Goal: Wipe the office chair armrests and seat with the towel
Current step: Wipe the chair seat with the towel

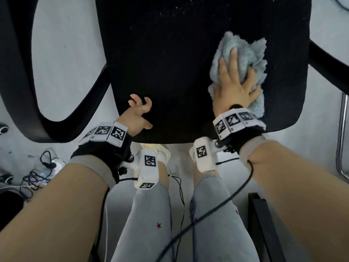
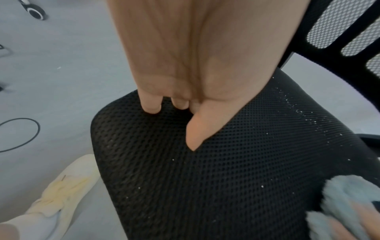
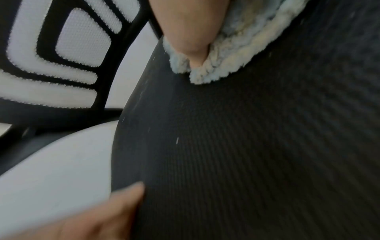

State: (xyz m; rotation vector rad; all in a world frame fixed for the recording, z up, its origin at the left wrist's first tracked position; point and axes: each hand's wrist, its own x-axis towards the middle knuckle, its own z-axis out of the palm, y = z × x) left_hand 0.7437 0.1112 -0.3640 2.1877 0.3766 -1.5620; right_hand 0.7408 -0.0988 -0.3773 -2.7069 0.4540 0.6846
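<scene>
The black mesh seat (image 1: pixel 170 63) of the office chair fills the middle of the head view, with white specks near its back. A fluffy light-blue towel (image 1: pixel 243 52) lies bunched on the seat's right side. My right hand (image 1: pixel 234 76) presses down on it with spread fingers, and the right wrist view shows the thumb sunk into the towel (image 3: pixel 236 53). At the seat's front left corner my left hand (image 1: pixel 143 112) rests loosely curled, fingertips and thumb touching the mesh (image 2: pixel 205 186) and holding nothing. The black left armrest (image 1: pixel 17 72) loops at far left. The right armrest (image 1: pixel 328 61) is at the right edge.
Cables and a power strip (image 1: pixel 43 167) lie on the grey floor at lower left. A chrome tube (image 1: pixel 341 133) stands at the right edge and a black frame (image 1: pixel 264 224) at lower right. My legs and pale shoes (image 2: pixel 61 186) are just in front of the seat. The mesh backrest (image 3: pixel 47 53) rises behind.
</scene>
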